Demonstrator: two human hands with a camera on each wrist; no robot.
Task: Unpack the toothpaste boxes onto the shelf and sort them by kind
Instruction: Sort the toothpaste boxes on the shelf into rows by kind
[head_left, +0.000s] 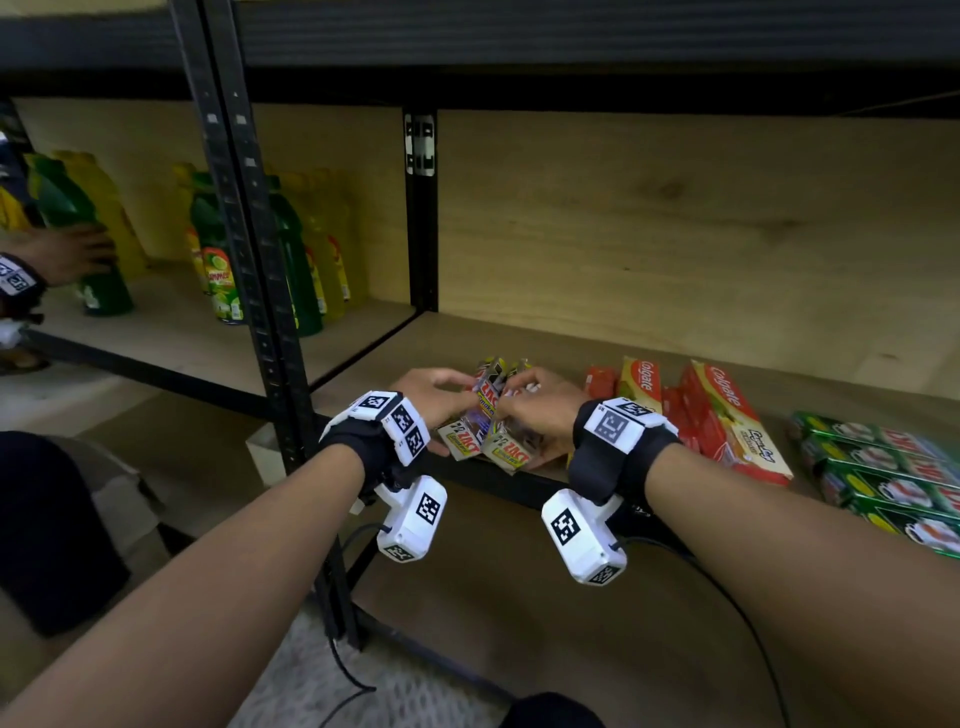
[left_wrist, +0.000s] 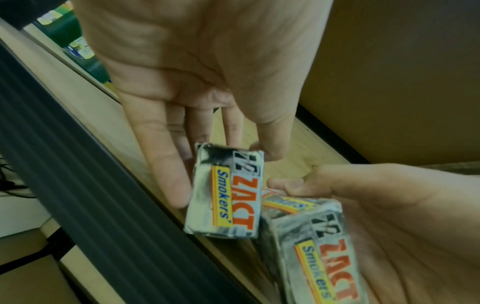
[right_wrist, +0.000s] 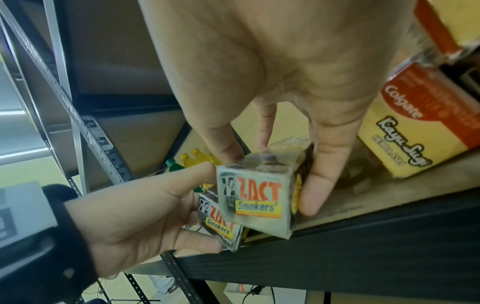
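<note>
Both hands meet at the front edge of the wooden shelf (head_left: 675, 338). My left hand (head_left: 457, 400) pinches one grey Zact Smokers toothpaste box (left_wrist: 226, 191) between thumb and fingers. My right hand (head_left: 519, 410) grips another Zact box (right_wrist: 257, 197), which looks wrapped in clear film, right beside it. The two boxes touch or nearly touch. To the right lie red and yellow Colgate boxes (head_left: 732, 415), stacked flat, then green toothpaste boxes (head_left: 883, 467) in a row.
A black upright post (head_left: 260, 312) stands just left of my hands. Beyond it, green and yellow dish-soap bottles (head_left: 218, 260) fill the neighbouring shelf, where another person's hand (head_left: 67, 260) holds a green bottle. Cables hang below the shelf rail (head_left: 493, 483).
</note>
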